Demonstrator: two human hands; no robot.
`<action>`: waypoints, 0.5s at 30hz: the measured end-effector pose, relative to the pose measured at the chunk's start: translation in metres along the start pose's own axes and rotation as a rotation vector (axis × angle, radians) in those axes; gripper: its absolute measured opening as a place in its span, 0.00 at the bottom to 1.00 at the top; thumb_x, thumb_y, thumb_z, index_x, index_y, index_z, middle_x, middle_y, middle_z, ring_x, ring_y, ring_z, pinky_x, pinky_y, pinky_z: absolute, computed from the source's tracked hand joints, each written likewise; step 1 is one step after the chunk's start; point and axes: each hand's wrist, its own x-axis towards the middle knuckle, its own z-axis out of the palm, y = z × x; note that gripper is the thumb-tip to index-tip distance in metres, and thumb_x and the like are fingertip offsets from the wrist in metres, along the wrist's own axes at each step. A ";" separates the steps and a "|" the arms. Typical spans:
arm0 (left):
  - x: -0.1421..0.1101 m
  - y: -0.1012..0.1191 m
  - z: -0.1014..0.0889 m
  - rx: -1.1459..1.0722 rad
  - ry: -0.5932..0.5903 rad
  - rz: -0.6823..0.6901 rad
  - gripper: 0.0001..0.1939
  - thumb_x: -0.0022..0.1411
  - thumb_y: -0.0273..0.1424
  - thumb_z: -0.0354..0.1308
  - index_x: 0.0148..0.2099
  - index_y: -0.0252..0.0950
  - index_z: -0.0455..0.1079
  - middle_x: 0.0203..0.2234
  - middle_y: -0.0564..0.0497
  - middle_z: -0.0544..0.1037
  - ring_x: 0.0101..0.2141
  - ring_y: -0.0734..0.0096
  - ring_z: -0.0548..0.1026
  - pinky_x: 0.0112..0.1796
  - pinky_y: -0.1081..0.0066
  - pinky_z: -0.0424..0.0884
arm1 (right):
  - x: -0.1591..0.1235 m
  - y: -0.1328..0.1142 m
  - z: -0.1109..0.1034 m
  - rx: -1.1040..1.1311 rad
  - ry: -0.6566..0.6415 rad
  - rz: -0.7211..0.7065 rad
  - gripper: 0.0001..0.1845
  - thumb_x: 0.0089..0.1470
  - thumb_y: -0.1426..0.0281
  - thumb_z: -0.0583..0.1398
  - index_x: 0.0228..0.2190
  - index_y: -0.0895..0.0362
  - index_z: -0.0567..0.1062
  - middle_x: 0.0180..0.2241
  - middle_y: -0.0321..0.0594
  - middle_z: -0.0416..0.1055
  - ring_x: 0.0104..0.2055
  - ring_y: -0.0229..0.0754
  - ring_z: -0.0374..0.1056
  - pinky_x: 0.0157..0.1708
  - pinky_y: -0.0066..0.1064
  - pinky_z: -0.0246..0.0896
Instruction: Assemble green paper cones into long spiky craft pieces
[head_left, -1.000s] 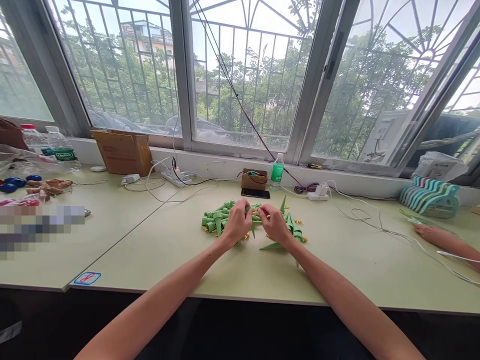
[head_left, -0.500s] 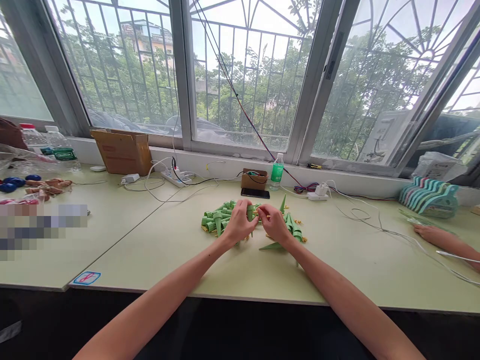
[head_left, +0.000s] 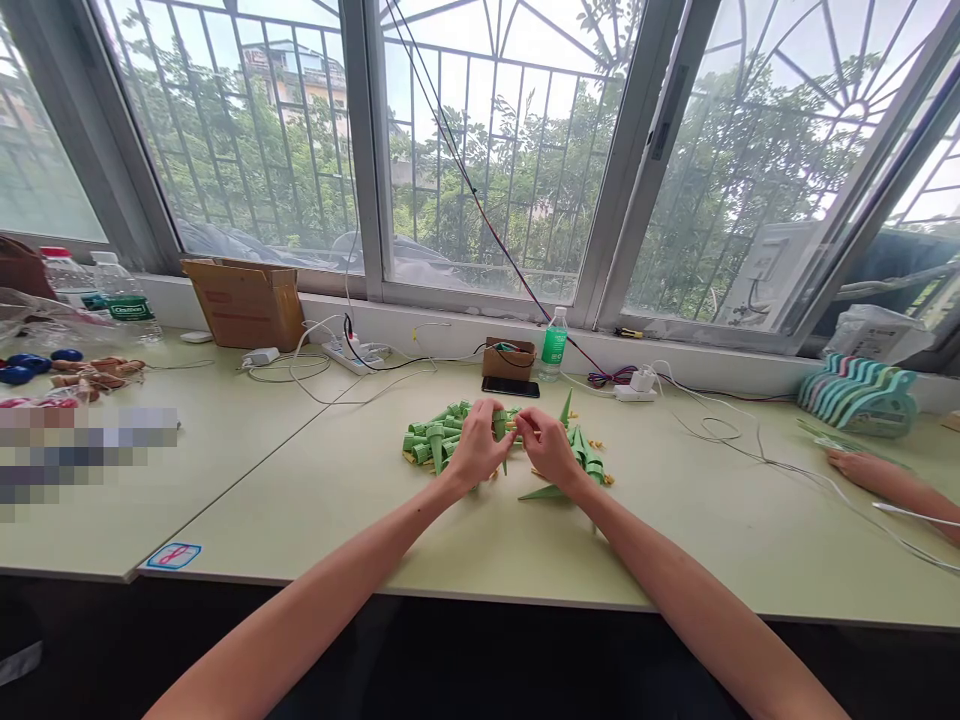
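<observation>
My left hand (head_left: 480, 445) is closed round a green paper cone (head_left: 500, 427), whose tip points down below the fingers. Close beside it, my right hand (head_left: 545, 443) pinches with thumb and forefinger near the cone; whatever lies between those fingertips is too small to make out. A pile of green rolled pieces and cones (head_left: 436, 436), mixed with small yellow bits, lies to the left of and behind my left hand. More green cones (head_left: 592, 462) lie beside and partly behind my right hand, with yellow pieces (head_left: 596, 443) near them.
Behind the piles are a black phone (head_left: 510, 387), a small brown box (head_left: 509, 356) and a green-labelled bottle (head_left: 554, 343). Cables and a power strip (head_left: 346, 355) run along the back. Another person's hand (head_left: 847, 463) rests at right near teal hangers (head_left: 862, 398). A cardboard box (head_left: 246, 305) stands back left.
</observation>
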 end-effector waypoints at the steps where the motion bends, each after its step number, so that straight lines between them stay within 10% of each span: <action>1: 0.000 0.000 0.000 -0.002 0.002 -0.002 0.12 0.54 0.27 0.59 0.40 0.37 0.61 0.35 0.51 0.67 0.31 0.71 0.67 0.31 0.70 0.68 | 0.000 0.000 0.000 -0.004 0.000 0.000 0.14 0.62 0.63 0.51 0.30 0.57 0.71 0.27 0.38 0.70 0.28 0.39 0.64 0.32 0.29 0.60; 15: 0.000 0.002 0.000 0.003 0.022 -0.016 0.12 0.54 0.29 0.59 0.41 0.36 0.62 0.35 0.50 0.68 0.31 0.71 0.68 0.31 0.71 0.68 | 0.001 -0.001 0.000 -0.075 0.004 0.010 0.21 0.64 0.60 0.48 0.25 0.57 0.68 0.22 0.35 0.66 0.24 0.36 0.57 0.26 0.27 0.53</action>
